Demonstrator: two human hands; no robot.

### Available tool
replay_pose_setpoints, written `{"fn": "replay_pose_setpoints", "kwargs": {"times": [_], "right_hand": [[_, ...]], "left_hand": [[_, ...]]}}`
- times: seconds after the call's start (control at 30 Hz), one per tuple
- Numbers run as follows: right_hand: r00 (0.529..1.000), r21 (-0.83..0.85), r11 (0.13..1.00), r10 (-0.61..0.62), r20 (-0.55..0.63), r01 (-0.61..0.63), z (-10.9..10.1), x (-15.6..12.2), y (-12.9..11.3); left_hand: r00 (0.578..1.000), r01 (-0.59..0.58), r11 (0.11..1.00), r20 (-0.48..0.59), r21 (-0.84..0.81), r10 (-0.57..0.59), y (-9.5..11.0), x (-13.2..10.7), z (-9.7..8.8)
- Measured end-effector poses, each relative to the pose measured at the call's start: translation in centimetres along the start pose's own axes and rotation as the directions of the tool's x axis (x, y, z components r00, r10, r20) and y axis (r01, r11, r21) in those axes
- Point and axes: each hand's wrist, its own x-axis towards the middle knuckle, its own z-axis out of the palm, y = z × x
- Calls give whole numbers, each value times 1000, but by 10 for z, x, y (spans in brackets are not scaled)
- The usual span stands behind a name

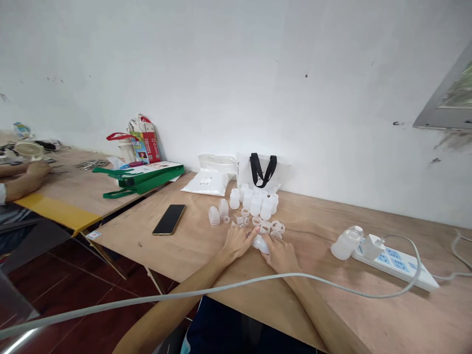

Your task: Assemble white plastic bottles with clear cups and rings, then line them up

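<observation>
Head view: unmarked white bottle (261, 244) between left hand (236, 244), right hand (280, 253).

Bare left forearm (173, 314) and right forearm (317, 309) angled inward from the bottom edge, wrists low. Close together near mid-frame, left hand (236, 244) and right hand (280, 254), fingers curled forward, nearly meeting.

Plastic bottle parts (254, 204) grouped mid-desk (332, 295), phone (168, 219) left of them. Power strip (394, 263) to the right, plastic bottle (345, 243) just beside it. Tote bag (260, 169) behind the parts, against wall (236, 73). Second desk (73, 187) further left, carrier bag (142, 179) on it.
</observation>
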Motion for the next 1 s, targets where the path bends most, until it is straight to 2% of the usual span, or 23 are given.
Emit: {"fn": "replay_pose_setpoints", "kwargs": {"times": [0.07, 0.13, 0.2, 0.3, 0.37, 0.4, 0.47, 0.53, 0.6, 0.7, 0.8, 0.87, 0.93, 1.0], "right_hand": [[1000, 50, 999, 16, -6, -15, -1, 1, 3], [999, 147, 988, 45, -7, -44, -1, 2, 10], [998, 288, 956, 60, -8, -55, 1, 3, 18], [999, 556, 831, -26, -19, 32, 4, 3, 28], [995, 668, 739, -98, -23, 88, 4, 3, 31], [994, 677, 730, -111, -18, 93, 4, 3, 31], [995, 593, 801, -100, 5, 77, 2, 3, 29], [996, 423, 904, -87, 30, 67, -1, 3, 25], [994, 259, 963, -93, 54, 76, -4, 2, 21], [993, 96, 991, -98, 65, 91, -6, 0, 15], [995, -7, 996, -89, 53, 90, -6, -2, 8], [997, -36, 997, -67, 40, 69, -6, -2, 5], [999, -25, 999, -41, 28, 42, -5, 0, 5], [1000, 24, 1000, -7, 19, 7, -4, 1, 9]], "left_hand": [[993, -103, 993, 56, -56, 106, -1, -2, -4], [962, -225, 964, 126, -145, 244, -2, -4, -8], [925, -313, 923, 151, -222, 350, -4, -5, -8], [878, -425, 855, 93, -296, 469, -5, -5, -7], [859, -466, 826, 62, -318, 508, -5, -5, -6], [861, -461, 828, 65, -319, 504, -5, -5, -7], [886, -411, 864, 99, -291, 454, -5, -5, -7], [922, -337, 916, 123, -218, 368, -5, -6, -5], [949, -288, 949, 98, -127, 301, -4, -5, -2], [972, -233, 972, 26, -36, 234, -1, -3, 6], [998, -61, 998, -13, -28, 61, 2, 1, 11], [998, 55, 997, -22, -45, -56, 1, 4, 11], [997, 70, 995, -8, -69, -70, -1, 4, 8], [998, -32, 994, 49, -103, 38, -2, 2, 3]]}}
